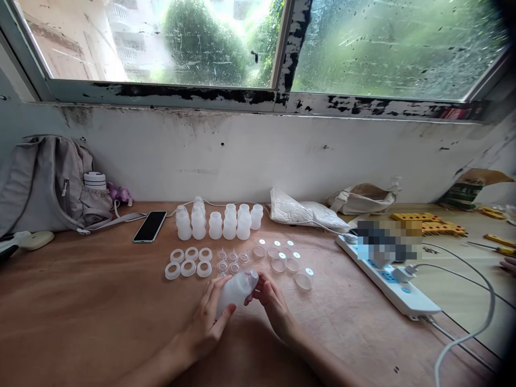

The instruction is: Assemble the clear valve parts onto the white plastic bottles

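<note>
Tilted to the right, a frosted white baby bottle (234,293) with a clear cap on its top is gripped round the body by my left hand (209,312). My right hand (276,309) has its bent fingers at the capped end; part of those fingers is hidden behind the bottle. Just beyond lie several white rings (188,267), clear nipple-like pieces (233,268) and clear round caps (278,264) beside small white discs (296,255). Farther back stand several frosted bottles (215,226) in a group, a few of them topped with clear caps.
A phone (150,227) and a grey backpack (52,183) are at the left. Along the wall lie a white plastic package (302,209) and a beige bag (363,199). A power strip (387,277) with cables (489,306) runs along the right. Another person's fingers (508,263) show at the right edge.
</note>
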`<control>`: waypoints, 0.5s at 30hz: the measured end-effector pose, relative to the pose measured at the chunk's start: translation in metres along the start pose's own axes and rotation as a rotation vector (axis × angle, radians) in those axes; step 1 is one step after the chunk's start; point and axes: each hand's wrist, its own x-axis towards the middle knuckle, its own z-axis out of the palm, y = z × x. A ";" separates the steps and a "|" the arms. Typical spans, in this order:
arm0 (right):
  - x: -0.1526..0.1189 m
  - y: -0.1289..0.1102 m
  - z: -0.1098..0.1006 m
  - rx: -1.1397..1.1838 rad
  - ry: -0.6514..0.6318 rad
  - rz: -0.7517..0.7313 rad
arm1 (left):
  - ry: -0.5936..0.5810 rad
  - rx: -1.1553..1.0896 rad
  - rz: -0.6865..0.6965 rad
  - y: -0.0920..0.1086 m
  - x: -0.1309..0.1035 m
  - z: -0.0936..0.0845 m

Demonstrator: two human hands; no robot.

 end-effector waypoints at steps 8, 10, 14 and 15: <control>0.002 -0.016 0.000 -0.045 -0.202 0.061 | 0.007 -0.415 -0.172 -0.010 0.000 0.006; 0.002 -0.020 0.000 -0.070 -0.228 0.069 | 0.019 -0.452 -0.175 -0.013 0.002 0.007; 0.002 -0.017 -0.001 -0.057 -0.213 0.070 | -0.008 -0.461 -0.160 -0.016 0.007 0.007; 0.002 -0.015 -0.001 -0.046 -0.201 0.067 | -0.021 -0.448 -0.154 -0.016 0.008 0.006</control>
